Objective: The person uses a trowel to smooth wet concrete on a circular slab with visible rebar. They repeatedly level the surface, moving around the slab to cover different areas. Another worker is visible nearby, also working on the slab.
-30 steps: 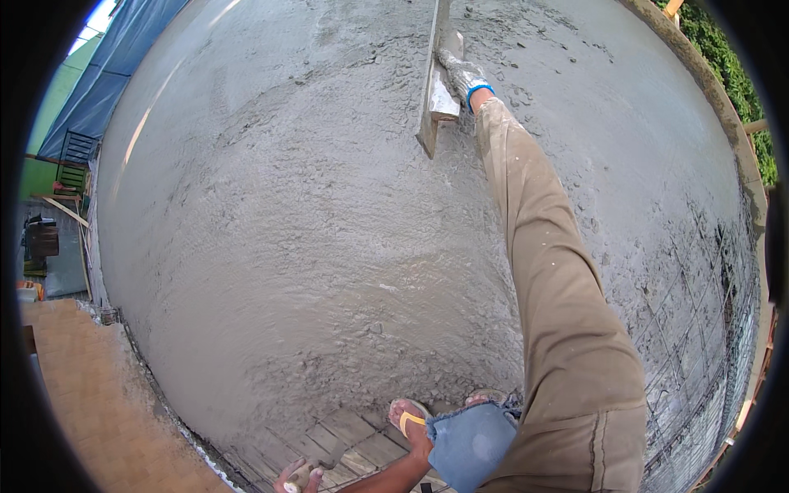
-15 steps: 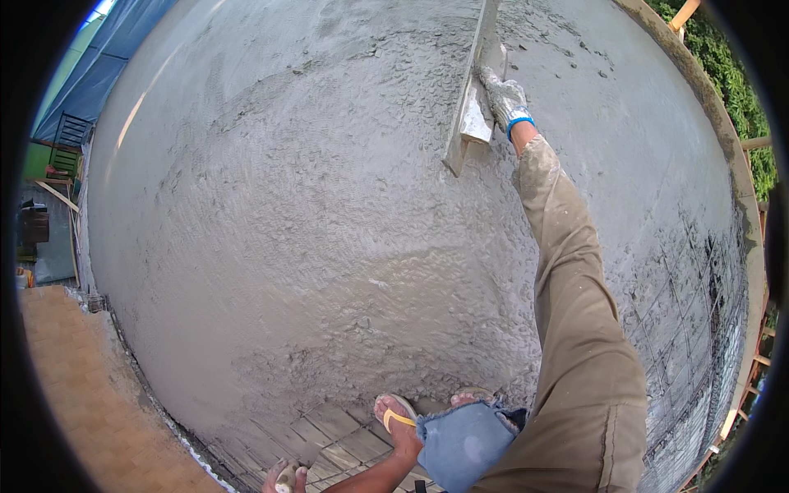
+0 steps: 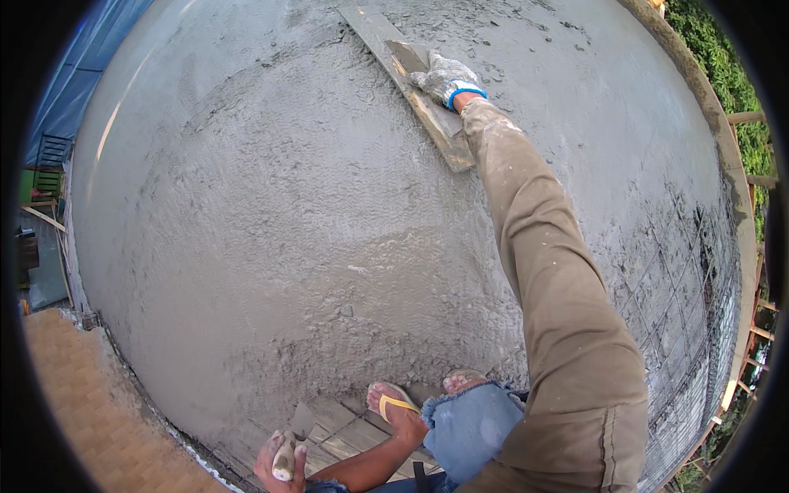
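Observation:
My right hand (image 3: 448, 78), in a pale cement-smeared glove with a blue cuff, is closed on the handle of a long wooden float (image 3: 437, 122). The float lies slantwise on wet grey concrete (image 3: 329, 205), its far end toward the left. At the lower left my bare left hand (image 3: 269, 464) is wrapped round the worn handle of a trowel (image 3: 303, 421). That trowel's small metal blade points away from me, above the mesh and boards near my feet.
My sandalled foot (image 3: 394, 403) stands at the concrete's rough near edge. Bare steel mesh (image 3: 682, 304) shows on the right, inside a raised border (image 3: 744, 214). Orange-brown tiles (image 3: 82, 394) lie at the lower left. A blue tarp (image 3: 86, 74) hangs at the far left.
My right hand has moved left with the float, which has swung from nearly upright in view to a slant toward the upper left. My left hand and the trowel have come up further into view.

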`<state>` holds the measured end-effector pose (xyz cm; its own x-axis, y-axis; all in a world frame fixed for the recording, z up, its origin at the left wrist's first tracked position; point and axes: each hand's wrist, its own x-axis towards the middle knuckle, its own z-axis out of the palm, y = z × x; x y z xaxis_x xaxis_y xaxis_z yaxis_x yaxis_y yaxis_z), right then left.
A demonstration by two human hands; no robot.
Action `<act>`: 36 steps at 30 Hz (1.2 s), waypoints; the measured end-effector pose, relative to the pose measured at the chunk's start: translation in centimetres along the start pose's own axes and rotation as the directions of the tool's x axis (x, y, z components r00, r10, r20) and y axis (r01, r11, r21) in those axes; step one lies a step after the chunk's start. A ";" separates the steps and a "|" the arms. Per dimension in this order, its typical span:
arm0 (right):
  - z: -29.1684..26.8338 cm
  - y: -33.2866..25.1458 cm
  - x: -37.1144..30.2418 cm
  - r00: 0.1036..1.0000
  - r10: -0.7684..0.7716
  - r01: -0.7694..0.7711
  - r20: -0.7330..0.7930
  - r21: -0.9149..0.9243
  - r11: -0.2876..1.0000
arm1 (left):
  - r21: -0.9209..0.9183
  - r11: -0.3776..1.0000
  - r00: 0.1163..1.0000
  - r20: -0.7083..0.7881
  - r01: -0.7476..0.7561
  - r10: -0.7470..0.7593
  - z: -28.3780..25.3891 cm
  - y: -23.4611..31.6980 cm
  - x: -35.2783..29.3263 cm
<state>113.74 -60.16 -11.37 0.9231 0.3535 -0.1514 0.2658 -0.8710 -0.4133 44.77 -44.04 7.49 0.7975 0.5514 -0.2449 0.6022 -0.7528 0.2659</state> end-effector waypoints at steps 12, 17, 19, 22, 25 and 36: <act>-0.4 5.2 -0.4 0.989 0.098 -0.113 -0.113 -0.136 0.984 | -0.043 0.999 1.000 -0.002 0.030 -0.030 -0.5 1.8 -0.3; -1.3 8.6 -2.0 0.965 0.252 -0.262 -0.077 -0.171 0.950 | -0.020 0.996 0.995 -0.040 -0.089 0.088 -0.4 1.3 0.1; -1.5 9.8 -2.2 0.955 0.258 -0.271 -0.147 -0.081 0.959 | 0.027 0.994 0.993 -0.046 -0.108 0.109 -0.3 1.1 -0.3; -1.7 11.9 -2.1 0.907 0.364 -0.370 -0.211 0.012 0.929 | 0.028 0.993 0.992 -0.043 -0.114 0.115 -0.2 0.7 -1.1; -2.9 13.8 -1.7 0.805 0.521 -0.511 -0.284 0.114 0.852 | -0.088 0.994 0.998 0.011 0.063 -0.062 -0.4 0.4 -2.1; -0.3 6.6 4.8 0.919 0.250 -0.151 -0.306 0.312 0.938 | -0.041 0.999 1.000 -0.009 -0.005 0.005 0.5 -0.4 -0.9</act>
<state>119.98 -64.31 -14.56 0.9995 0.0028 0.0320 0.0228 -0.7638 -0.6450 43.77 -44.42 7.19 0.8005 0.5511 -0.2357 0.5993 -0.7401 0.3052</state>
